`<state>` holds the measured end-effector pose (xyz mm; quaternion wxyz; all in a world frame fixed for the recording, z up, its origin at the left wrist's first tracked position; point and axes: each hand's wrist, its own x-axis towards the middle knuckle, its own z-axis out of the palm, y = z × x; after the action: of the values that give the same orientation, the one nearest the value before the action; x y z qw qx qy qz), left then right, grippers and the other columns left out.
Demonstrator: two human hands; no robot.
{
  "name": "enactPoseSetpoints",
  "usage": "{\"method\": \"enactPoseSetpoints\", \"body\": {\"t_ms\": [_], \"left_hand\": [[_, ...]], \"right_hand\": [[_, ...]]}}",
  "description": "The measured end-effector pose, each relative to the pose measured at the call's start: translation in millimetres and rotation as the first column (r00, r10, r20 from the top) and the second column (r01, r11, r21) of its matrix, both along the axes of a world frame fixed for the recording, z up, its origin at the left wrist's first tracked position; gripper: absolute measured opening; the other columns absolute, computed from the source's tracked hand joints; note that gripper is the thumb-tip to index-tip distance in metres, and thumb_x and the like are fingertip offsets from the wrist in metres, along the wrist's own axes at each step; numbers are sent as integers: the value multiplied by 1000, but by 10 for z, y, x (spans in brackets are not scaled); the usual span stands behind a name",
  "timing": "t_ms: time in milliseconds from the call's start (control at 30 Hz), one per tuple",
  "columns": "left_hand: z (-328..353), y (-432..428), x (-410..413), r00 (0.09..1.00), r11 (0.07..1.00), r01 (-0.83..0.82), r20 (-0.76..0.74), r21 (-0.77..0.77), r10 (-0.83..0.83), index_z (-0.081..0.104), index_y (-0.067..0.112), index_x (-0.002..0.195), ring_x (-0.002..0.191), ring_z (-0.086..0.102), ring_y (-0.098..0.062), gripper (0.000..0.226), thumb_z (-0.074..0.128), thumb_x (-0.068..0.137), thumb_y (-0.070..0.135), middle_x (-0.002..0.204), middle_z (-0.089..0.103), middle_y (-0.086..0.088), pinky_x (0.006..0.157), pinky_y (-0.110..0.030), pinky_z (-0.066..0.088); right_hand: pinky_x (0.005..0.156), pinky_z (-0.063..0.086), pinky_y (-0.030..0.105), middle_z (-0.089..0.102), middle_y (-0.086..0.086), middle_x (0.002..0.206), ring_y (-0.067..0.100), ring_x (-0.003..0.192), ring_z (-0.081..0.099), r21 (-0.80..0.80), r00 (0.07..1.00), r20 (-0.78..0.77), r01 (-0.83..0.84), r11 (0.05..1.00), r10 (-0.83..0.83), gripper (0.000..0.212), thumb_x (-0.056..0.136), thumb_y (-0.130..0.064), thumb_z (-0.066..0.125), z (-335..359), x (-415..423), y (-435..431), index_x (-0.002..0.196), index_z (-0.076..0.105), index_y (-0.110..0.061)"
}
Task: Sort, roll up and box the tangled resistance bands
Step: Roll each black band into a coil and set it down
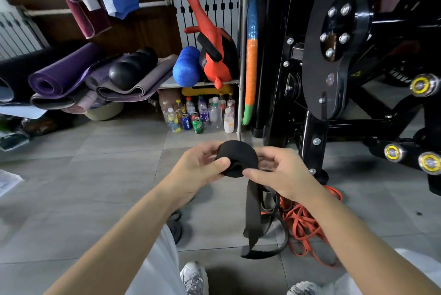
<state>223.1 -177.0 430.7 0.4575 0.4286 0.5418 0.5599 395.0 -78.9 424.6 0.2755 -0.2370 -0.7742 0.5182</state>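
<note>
A wide black resistance band (238, 158) is partly wound into a thick roll, pinched between the left hand (198, 168) and right hand (281, 175). Its loose tail hangs to the floor (95, 187). Thin orange bands (303, 223) lie tangled just right, possibly touching it.

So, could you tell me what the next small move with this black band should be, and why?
Probably wind on one more turn: the left hand and right hand pinch the roll, but its tail hangs unrolled to the floor, by the orange bands.
</note>
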Motion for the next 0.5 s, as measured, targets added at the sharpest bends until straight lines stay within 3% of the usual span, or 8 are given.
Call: {"method": "enactPoseSetpoints", "body": {"t_ms": [33, 100, 167, 233, 267, 333, 433, 500], "left_hand": [[38, 12, -58, 969, 999, 17, -245, -30, -24, 62, 26, 104, 100, 63, -9, 31, 71, 78, 11, 100, 69, 10, 86, -25, 52], [145, 58, -133, 732, 996, 32, -677, -81, -79, 58, 35, 110, 101, 55, 0, 44, 78, 74, 21, 107, 58, 18, 84, -15, 47], [223, 140, -91, 464, 989, 75, -873, -129, -149, 53, 29, 123, 95, 50, 0, 59, 78, 71, 32, 109, 53, 16, 76, -11, 42], [246, 228, 0, 209, 983, 77, -961, -169, -182, 56, 24, 118, 93, 54, -11, 51, 74, 73, 37, 102, 59, 9, 71, -24, 42], [259, 257, 40, 124, 983, 71, -977, -168, -176, 58, 22, 112, 92, 56, -16, 43, 71, 75, 37, 98, 61, 6, 68, -27, 40], [284, 293, 50, 128, 988, 79, -982, -131, -140, 60, 19, 106, 89, 56, -17, 35, 70, 77, 34, 94, 62, 3, 67, -29, 39], [338, 281, -32, 363, 997, 45, -929, -56, -68, 65, 20, 104, 87, 56, -11, 34, 77, 72, 27, 92, 64, 7, 76, -25, 45], [384, 254, -93, 520, 1000, -12, -854, -12, -4, 67, 22, 97, 87, 60, -8, 32, 81, 69, 21, 90, 66, 8, 77, -16, 46]], "right_hand": [[77, 51, 14, 73, -7, 91, 4, 86, 67, 87, 995, 95, -21, 996, 12, 31, 76, -7, 75, 34, 21, 33, 100, 68, -25], [80, 51, 26, 73, 0, 91, 13, 89, 66, 262, 958, 288, -72, 962, -6, 27, 76, -19, 75, 96, 16, 98, 103, 70, -20], [82, 49, 41, 70, 9, 89, 23, 89, 63, 375, 907, 420, -148, 915, -25, 28, 76, -25, 72, 141, -39, 117, 102, 70, -15], [82, 49, 43, 70, 8, 91, 22, 89, 63, 394, 899, 437, -175, 902, -16, 29, 75, -24, 72, 150, -84, 110, 102, 69, -14], [82, 49, 40, 71, 4, 92, 18, 90, 63, 387, 909, 416, -155, 909, -22, 30, 74, -22, 73, 146, -88, 109, 103, 69, -15], [85, 50, 31, 70, -4, 95, 9, 90, 63, 325, 941, 336, -66, 944, -50, 36, 71, -21, 77, 125, -62, 123, 106, 67, -19], [88, 48, 19, 68, -10, 100, 1, 95, 61, 203, 968, 249, -20, 979, -32, 46, 67, -24, 83, 67, 3, 189, 109, 64, -23], [90, 45, 13, 65, -17, 101, -8, 98, 58, 145, 965, 260, -48, 988, 9, 45, 67, -25, 83, 19, 37, 207, 106, 61, -31]]}}
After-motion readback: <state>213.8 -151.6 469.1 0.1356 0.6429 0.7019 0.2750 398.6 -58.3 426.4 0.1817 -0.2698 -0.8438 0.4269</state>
